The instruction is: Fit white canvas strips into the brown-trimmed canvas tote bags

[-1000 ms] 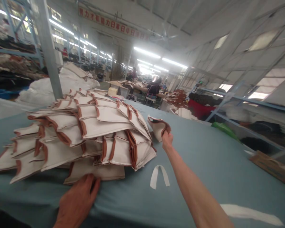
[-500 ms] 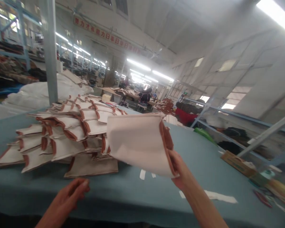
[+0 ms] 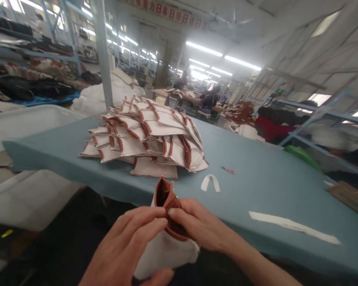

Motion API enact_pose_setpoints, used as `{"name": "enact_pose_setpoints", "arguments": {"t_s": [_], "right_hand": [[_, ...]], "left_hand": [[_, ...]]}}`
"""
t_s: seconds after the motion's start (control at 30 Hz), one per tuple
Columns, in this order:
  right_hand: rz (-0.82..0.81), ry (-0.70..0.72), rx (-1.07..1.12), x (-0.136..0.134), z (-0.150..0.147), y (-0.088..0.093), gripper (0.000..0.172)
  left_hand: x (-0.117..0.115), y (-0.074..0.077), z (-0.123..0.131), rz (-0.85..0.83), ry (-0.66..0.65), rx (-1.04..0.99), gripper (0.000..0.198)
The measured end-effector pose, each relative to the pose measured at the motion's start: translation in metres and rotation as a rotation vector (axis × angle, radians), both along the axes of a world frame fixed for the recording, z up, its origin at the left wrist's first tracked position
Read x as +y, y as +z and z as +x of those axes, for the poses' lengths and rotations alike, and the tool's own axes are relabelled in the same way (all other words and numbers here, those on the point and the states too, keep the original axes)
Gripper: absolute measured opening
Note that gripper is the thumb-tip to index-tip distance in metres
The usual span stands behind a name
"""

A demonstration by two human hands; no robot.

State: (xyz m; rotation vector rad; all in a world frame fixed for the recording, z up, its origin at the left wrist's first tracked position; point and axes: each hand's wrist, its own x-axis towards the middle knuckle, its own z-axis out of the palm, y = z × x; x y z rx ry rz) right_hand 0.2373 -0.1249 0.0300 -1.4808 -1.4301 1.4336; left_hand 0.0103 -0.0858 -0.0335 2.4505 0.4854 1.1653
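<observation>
White pouch [image 3: 167, 254], its brown-lined mouth up, is held between the two hands at the near edge of the counter [image 3: 256, 178], with dark open space beneath it. Step in hand, as I judge it: working at the mouth of this one piece, away from the others.

Broad and blue-topped, the counter has its widest free stretch right of centre and toward the far side, with a narrower bare strip left of the pile of pouches [image 3: 149, 129]. The pile sits back from the near edge, pieces overlapping like shingles.

Left hand [image 3: 123, 242] lies along the pouch, its fingertips at the brown rim and its thumb well apart, low on the white cloth; whether those fingers truly grip, I cannot tell. Right hand [image 3: 201, 226] pinches the rim, thumb in the mouth, fingers narrowed on the cloth. The next move seems to call for a firm hold on both sides of the rim while the mouth is spread.

Long white strip [image 3: 295, 227] lies near the front edge at right; a curved white strip [image 3: 205, 183] and, smallest, a pink-handled tool [image 3: 228, 170] lie beyond the right hand, leaving room to pass.
</observation>
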Motion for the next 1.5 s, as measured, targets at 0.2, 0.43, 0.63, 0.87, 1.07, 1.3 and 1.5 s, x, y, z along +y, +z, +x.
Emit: {"name": "enact_pose_setpoints", "arguments": {"t_s": [0.2,0.43,0.63,0.87,1.07,1.3,1.5], "right_hand": [[0.098,0.067,-0.148,0.009,-0.004,-0.015,0.034],[0.181,0.227,-0.469,0.051,0.003,-0.036,0.037],[-0.029,0.056,-0.084,0.063,-0.009,-0.038,0.076],[0.05,0.085,-0.143,-0.017,-0.004,-0.058,0.051],[-0.064,-0.038,-0.231,-0.042,-0.024,-0.073,0.023],[0.023,-0.16,0.1,-0.023,-0.035,-0.069,0.033],[-0.044,-0.184,0.359,-0.012,-0.041,-0.088,0.061]], "left_hand": [[0.001,-0.002,0.035,0.096,0.011,0.03,0.026],[0.011,-0.022,0.053,-0.136,-0.041,0.575,0.03],[0.006,0.003,0.028,-0.687,0.012,0.335,0.024],[-0.001,-0.028,-0.02,-1.365,-0.19,-0.067,0.057],[0.0,-0.042,-0.022,-1.321,-0.094,0.12,0.039],[0.013,-0.008,-0.01,-0.907,0.033,0.354,0.016],[0.014,-0.013,-0.011,-0.859,-0.008,0.349,0.025]]}}
